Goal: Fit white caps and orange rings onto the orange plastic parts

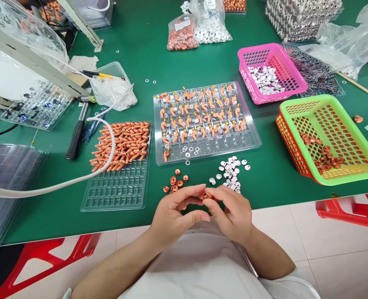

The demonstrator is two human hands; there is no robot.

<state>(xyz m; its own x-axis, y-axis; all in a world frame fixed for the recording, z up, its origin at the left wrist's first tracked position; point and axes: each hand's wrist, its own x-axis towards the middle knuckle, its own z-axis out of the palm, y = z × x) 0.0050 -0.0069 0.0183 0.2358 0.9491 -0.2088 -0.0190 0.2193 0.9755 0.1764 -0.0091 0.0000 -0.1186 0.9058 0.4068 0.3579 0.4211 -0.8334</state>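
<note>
At the table's front edge, my right hand (232,209) pinches a small copper-coloured round cap (206,195) with a hole in it. My left hand (176,214) is beside it, thumb and fingers curved and apart, the fingertips close to the cap; whether they touch it I cannot tell. Just beyond my left hand lie several loose copper caps (173,180), partly hidden by the fingers. A scatter of white round discs (231,171) lies beyond my right hand. Farther off, a clear compartment tray (207,147) bears rows of curved orange parts with yellow tips.
Left stand another clear tray (113,191) stacked with copper tubes, a black-handled hammer (75,139) and a white cable (62,185) arching over the table. Right are a pink basket (272,97) of white discs and a green basket (353,176) with copper caps. Filled bags (182,35) lie at the back.
</note>
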